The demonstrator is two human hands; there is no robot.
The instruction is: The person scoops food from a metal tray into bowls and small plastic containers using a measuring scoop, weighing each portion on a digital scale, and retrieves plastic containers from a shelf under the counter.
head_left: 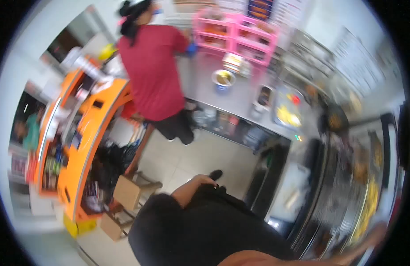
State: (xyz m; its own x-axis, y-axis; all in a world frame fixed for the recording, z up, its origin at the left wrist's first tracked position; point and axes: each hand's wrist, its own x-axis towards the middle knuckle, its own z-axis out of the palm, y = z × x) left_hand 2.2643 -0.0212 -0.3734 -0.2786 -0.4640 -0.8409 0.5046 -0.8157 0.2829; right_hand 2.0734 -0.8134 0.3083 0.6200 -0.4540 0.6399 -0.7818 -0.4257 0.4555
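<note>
The heap of yellow food pieces lies inside the long metal-and-glass food case w/ dark frame, along its far right side. The R hand is just beside its lower end, at the edge of the view. It is blurred, so I cannot tell if its fingers are spread, closed or holding smth, nor if they touch the case.

In my judgement, a good reach here needs the eyes on the fingers, b/c now they are almost out of view. The bare forearm passes along the near end of the case, so it should be held high, w/o brushing the food. Slow movement is better nr the glass & hard edges.

The L hand is by the black clothing at the waist, well apart from the case; its grip I also cannot tell, as the fingers are partly hidden. I think it could well steady the body during such a long reach.

Just left of the case is a flat whitish board w/ a pale narrow piece on it. Further away, a rectangular metal tray w/ yellow pieces stands on the grey steel table, nr a round white-and-blue bowl. A co-worker in a dark red shirt stands at this table, back turned.
</note>
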